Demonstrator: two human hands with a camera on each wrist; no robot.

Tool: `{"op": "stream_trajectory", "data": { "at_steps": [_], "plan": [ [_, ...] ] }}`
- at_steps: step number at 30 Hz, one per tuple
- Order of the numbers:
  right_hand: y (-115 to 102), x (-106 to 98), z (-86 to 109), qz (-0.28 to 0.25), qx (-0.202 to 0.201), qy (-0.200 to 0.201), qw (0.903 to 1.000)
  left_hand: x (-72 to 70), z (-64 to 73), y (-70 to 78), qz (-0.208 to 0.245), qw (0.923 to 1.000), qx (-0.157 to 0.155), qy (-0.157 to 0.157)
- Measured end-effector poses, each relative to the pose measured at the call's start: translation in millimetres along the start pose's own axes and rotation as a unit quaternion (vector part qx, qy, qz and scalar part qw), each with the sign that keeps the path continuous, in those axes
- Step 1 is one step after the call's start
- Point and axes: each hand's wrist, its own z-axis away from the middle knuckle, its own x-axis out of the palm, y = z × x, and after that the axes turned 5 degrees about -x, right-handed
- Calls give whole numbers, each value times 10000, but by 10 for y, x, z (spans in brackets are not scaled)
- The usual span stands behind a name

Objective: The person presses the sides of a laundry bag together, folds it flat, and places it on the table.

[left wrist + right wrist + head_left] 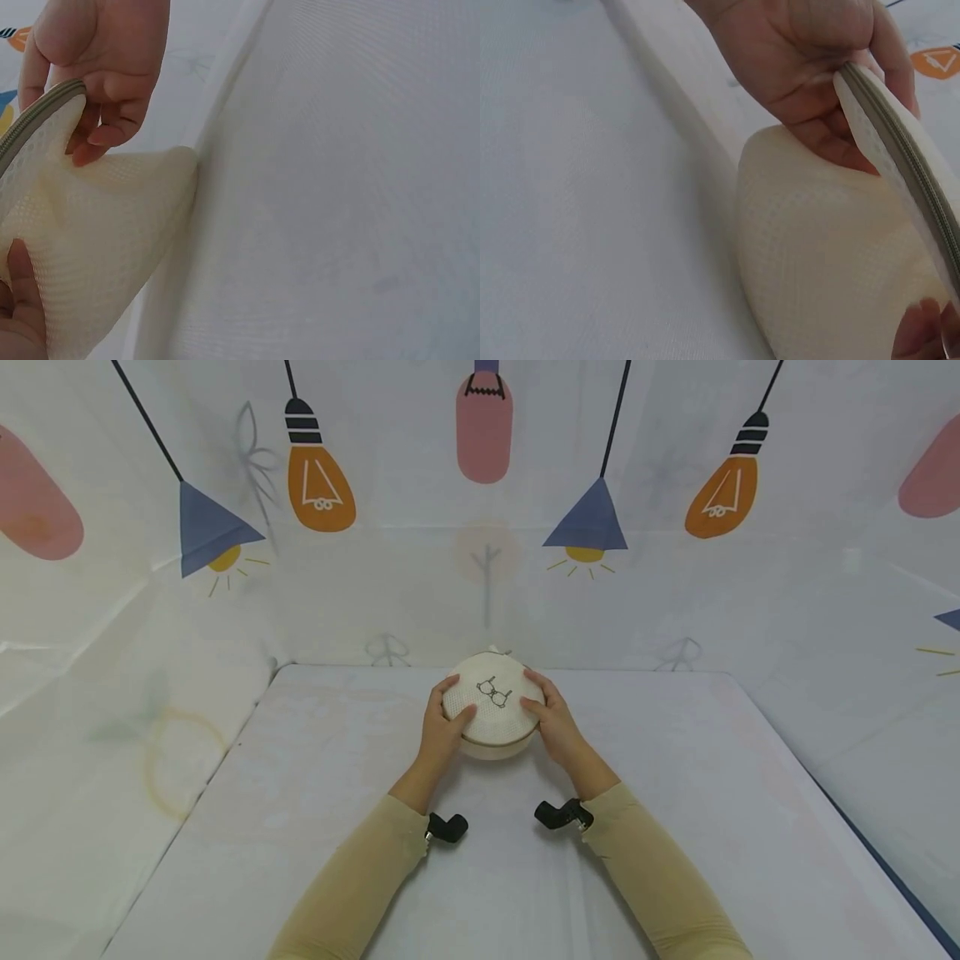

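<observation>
A round cream mesh laundry bag (491, 727) with a small dark line drawing on its top is held between both hands, low over the white table. My left hand (441, 727) grips its left side, thumb on the top. On the opposite side my right hand (558, 722) holds it the same way. An olive-grey zipper (34, 124) runs round the upper edge. Under that zipper the soft mesh side (810, 225) bulges downward, with curled fingers against it in the right wrist view. The bag's far side is hidden.
The white-covered table (315, 752) stretches out around the bag. Behind it hangs a pale cloth wall (420, 577) printed with lamps and bulbs. Black wrist cameras (447, 828) jut inward from both sleeves.
</observation>
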Motion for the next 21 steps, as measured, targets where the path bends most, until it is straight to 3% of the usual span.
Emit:
{"op": "stream_trajectory", "data": {
  "at_steps": [5, 9, 13, 21],
  "plan": [
    [0, -28, -20, 870, -200, 61, 9960, -7, -2, -8, 126, 9999, -11, -27],
    [-19, -39, -25, 910, -253, 60, 9955, -6, -6, -8, 255, 9997, 33, -58],
    [-41, -36, -32, 558, -179, -46, 9983, 7, -3, 0, 377, 9991, 1, -198],
    [-62, -44, -25, -517, 116, -50, 9986, 24, -9, -10, 200, 9982, -155, -551]
  ]
}}
